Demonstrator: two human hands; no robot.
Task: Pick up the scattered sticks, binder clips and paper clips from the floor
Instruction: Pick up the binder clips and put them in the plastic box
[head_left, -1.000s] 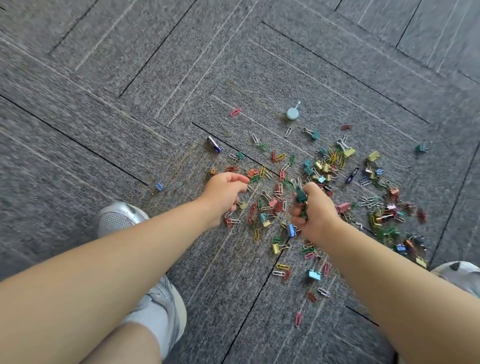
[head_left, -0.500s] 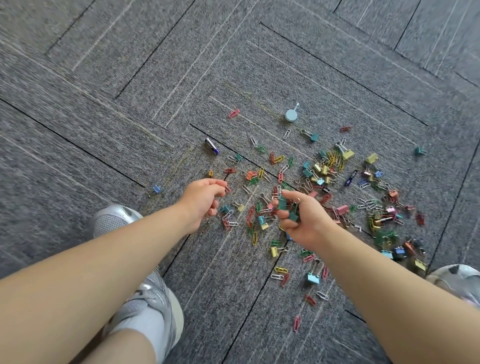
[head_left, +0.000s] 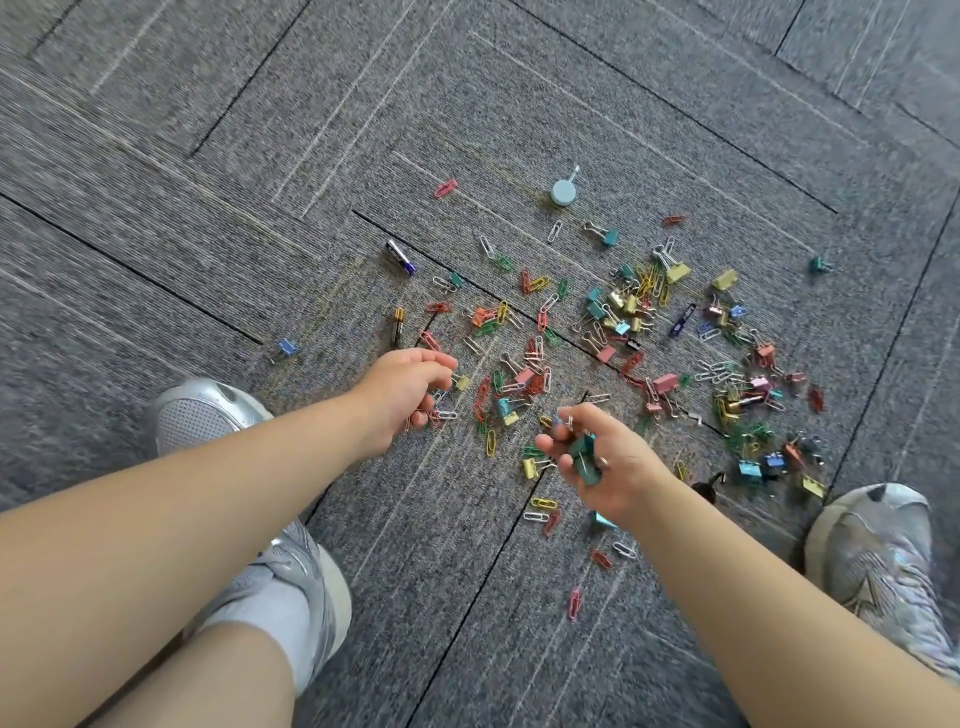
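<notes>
Right hand (head_left: 628, 467) grips a few green binder clips (head_left: 583, 457); blur hides the count. Left hand (head_left: 410, 389) is curled over paper clips (head_left: 445, 414); I cannot tell whether it holds any. Beyond both hands, dozens of clips litter the floor (head_left: 260, 104), plus three sticks (head_left: 401, 256), perhaps batteries, and one round cap (head_left: 563, 191).

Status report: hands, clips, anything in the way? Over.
Right hand grips teal binder clips. Left hand curled over paper clips, grip unclear. Most of the scatter on the carpet. Purple battery and gold-tipped battery mixed in; nothing blocking.
</notes>
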